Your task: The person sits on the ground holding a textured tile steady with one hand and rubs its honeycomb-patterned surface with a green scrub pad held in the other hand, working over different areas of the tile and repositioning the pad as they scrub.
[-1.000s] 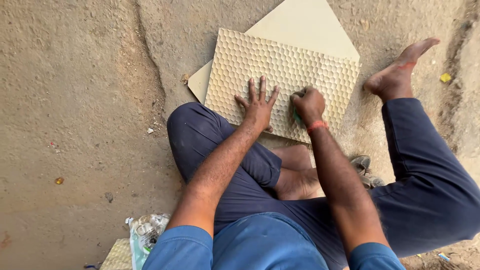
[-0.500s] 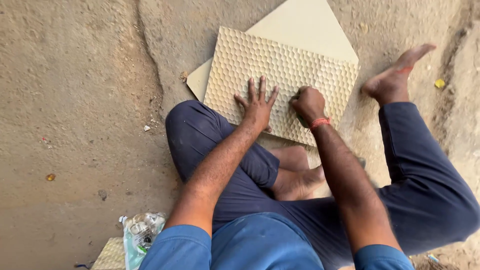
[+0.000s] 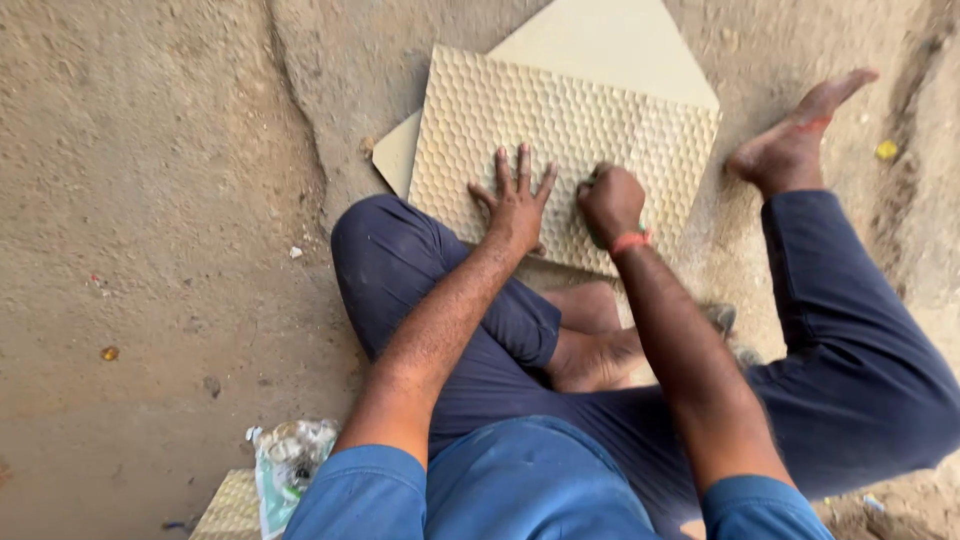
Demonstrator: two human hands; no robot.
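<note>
Head view, looking down at a person seated on a sandy ground (image 3: pixel 150 200) with legs folded. A textured tile (image 3: pixel 560 140), pale cream with a honeycomb relief, lies flat in the upper centre of the frame, overlapping a smooth cream tile (image 3: pixel 610 45) that shows beyond its upper and left edges. The left hand (image 3: pixel 518 205) rests palm-down on the lower part of the textured tile, fingers (image 3: pixel 523 168) spread and released, grasping nothing. The right hand (image 3: pixel 610 200), just right of it and also on the tile's surface, is clenched into a fist; whether it encloses anything cannot be told. An orange band (image 3: pixel 631 241) circles the right wrist. Dark blue trousers (image 3: pixel 400 270) cover both legs; one bare foot (image 3: pixel 790 145) lies at the upper right beside the tile's right edge, the other foot (image 3: pixel 590 340) is tucked below the tile at centre. At the lower left, a crumpled plastic bag (image 3: pixel 290 465) lies beside the corner of another textured piece (image 3: pixel 228 505).
</note>
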